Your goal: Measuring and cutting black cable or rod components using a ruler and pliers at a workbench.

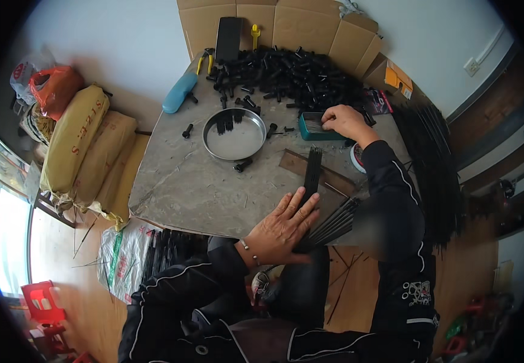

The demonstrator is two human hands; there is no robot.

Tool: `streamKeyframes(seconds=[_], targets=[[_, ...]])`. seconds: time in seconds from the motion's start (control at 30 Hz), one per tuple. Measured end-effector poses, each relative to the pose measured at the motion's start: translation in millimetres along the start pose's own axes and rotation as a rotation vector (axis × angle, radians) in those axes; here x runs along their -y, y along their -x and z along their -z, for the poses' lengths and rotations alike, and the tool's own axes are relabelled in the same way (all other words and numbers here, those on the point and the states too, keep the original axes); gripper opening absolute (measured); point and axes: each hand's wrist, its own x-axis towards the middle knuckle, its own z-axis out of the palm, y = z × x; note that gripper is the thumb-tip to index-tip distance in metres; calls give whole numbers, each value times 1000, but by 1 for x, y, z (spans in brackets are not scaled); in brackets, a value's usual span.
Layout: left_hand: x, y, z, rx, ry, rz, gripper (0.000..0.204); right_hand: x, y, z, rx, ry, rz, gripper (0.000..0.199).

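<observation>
Grey stone-like tabletop fills the middle of the room, with cardboard boxes against the far wall and stuffed yellow sacks at the left. On the near edge lies a bundle of thin black rods, its long axis running near to far, the far ends pointing toward a heap of small black plastic pieces. The left hand lies flat and open, fingers spread, pressing the near ends of the rods. The right hand reaches far right, fingers curled into a small teal box; what it pinches I cannot tell. A round metal pan sits just left of it.
</observation>
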Motion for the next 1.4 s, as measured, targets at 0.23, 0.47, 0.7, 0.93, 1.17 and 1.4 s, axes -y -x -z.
streamKeyframes(seconds=[0.23, 0.47, 0.7, 0.93, 1.17, 1.4], targets=[[1, 3, 2, 10, 51, -12, 99, 6, 1, -5, -69, 138, 76, 13], [0, 1, 9, 65, -22, 10, 95, 9, 32, 13, -317, 104, 168, 12], [3, 3, 4, 29, 59, 7, 96, 30, 108, -22, -161, -195, 170, 12], [2, 2, 6, 52, 27, 11, 95, 26, 122, -39, -283, -383, 118, 12], [2, 1, 4, 37, 73, 7, 93, 31, 121, -42, -309, -379, 133, 12], [2, 1, 7, 78, 8, 16, 94, 34, 119, -44, -340, -394, 126, 12]])
